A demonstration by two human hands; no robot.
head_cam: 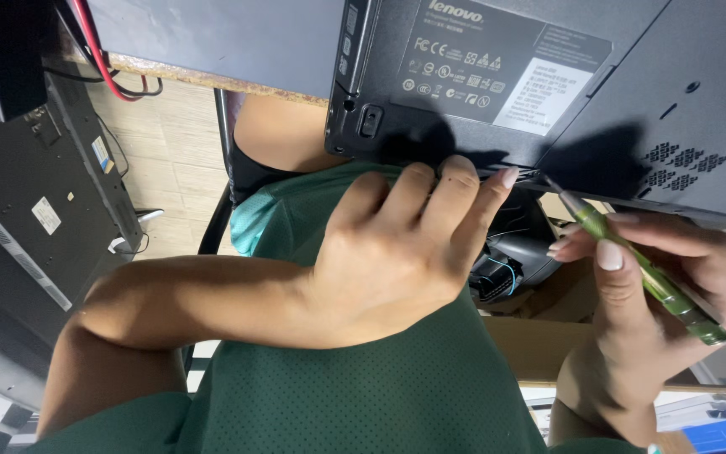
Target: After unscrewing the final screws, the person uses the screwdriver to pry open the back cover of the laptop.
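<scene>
A black laptop lies underside up, with its near edge over my lap and a white-and-grey label on its base. My left hand curls its fingers against that near edge, fingertips at the seam next to the battery bay. My right hand grips a slim green screwdriver like a pen, with its metal tip touching the same edge just right of my left fingertips. A small sliding latch sits on the laptop's underside near its left corner.
A grey desk surface with a worn wooden edge carries the laptop. Black electronic units stand on the floor at the left, with red and black cables above. A black object with a blue band and cardboard lie below.
</scene>
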